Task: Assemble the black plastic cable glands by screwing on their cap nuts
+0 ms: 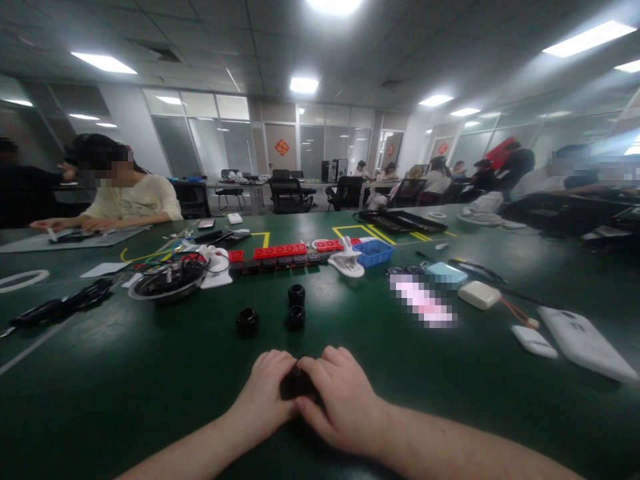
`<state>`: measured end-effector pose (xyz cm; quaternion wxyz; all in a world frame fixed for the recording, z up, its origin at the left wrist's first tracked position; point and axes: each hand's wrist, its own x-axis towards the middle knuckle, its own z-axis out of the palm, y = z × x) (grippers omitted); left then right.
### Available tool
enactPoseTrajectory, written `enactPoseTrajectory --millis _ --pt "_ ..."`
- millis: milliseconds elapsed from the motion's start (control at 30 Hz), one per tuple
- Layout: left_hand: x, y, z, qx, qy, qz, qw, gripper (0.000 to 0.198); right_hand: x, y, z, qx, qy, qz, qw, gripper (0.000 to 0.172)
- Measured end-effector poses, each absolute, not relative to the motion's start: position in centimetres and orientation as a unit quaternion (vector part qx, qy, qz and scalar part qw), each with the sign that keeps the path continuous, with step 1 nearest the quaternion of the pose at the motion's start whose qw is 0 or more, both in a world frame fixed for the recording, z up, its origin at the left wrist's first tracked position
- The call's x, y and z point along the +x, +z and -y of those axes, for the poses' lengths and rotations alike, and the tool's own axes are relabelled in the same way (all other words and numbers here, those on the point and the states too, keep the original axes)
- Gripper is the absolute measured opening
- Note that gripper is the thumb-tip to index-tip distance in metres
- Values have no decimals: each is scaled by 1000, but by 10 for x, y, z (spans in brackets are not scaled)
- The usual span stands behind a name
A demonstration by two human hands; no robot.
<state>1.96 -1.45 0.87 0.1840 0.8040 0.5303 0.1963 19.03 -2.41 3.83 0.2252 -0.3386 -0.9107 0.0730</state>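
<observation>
Near the front of the green table, my left hand [263,393] and my right hand [343,397] meet around a small black part [296,383]. Fingers of both hands are closed on it and cover much of its shape, so its exact kind cannot be made out. Just beyond my hands stand several black ring-topped cylindrical parts. One such part [247,322] is at the left, and two more, a nearer part [297,317] and a farther part [297,294], stand close together in line.
Beyond lie a metal bowl [167,283] of black items, a row of red blocks [280,251], a white clip stand [347,261] and a blue bin [374,252]. A white power bank [585,340] is at right. Across the table, a person in a pale top [133,200] works.
</observation>
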Motion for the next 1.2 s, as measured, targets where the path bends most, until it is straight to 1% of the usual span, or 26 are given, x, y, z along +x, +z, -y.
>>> enactPoseTrajectory --millis 167,333,500,733,1200 --pt "20 13 15 806 192 -527 189 17 191 38 22 -355 75 906 218 31" --pt "21 16 15 806 196 -522 199 18 192 38 20 -373 79 898 220 39" --pt "22 14 16 811 194 -522 178 18 192 38 17 -384 85 894 216 41" --pt "24 18 18 815 196 -512 188 19 192 33 15 -380 108 889 232 46" --pt "20 13 16 822 200 -497 193 23 192 34 20 -370 107 885 260 44"
